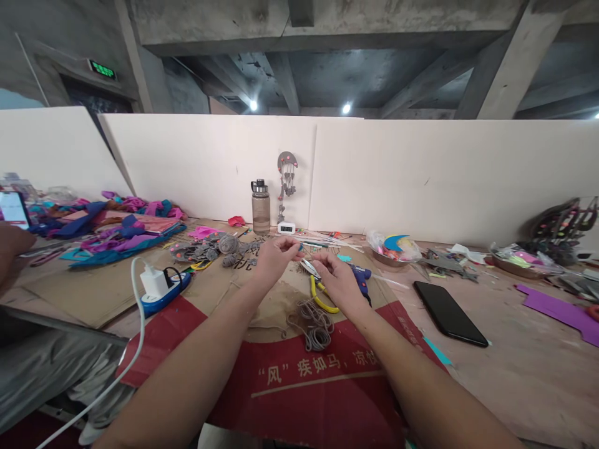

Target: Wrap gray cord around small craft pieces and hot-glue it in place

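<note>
My left hand (277,255) is closed in a pinch above the cardboard, with a tiny blue bit at its fingertips; what it grips is too small to name. Close beside it, my right hand (339,277) is closed on a small silver tool (309,268) that points toward the left fingers. Below the hands lie a loose coil of grey cord (317,333) and yellow-handled scissors (322,300), partly hidden by my right wrist. A blue glue gun (362,279) rests just right of that hand. Balls of grey yarn (228,244) sit to the left.
A water bottle (261,209) and a small clock (286,228) stand by the white partition, where a grey moon-shaped hanging (287,163) is fixed. A black phone (449,312) lies right. A power strip (166,293) with a cable is left, near another person's hand (14,249).
</note>
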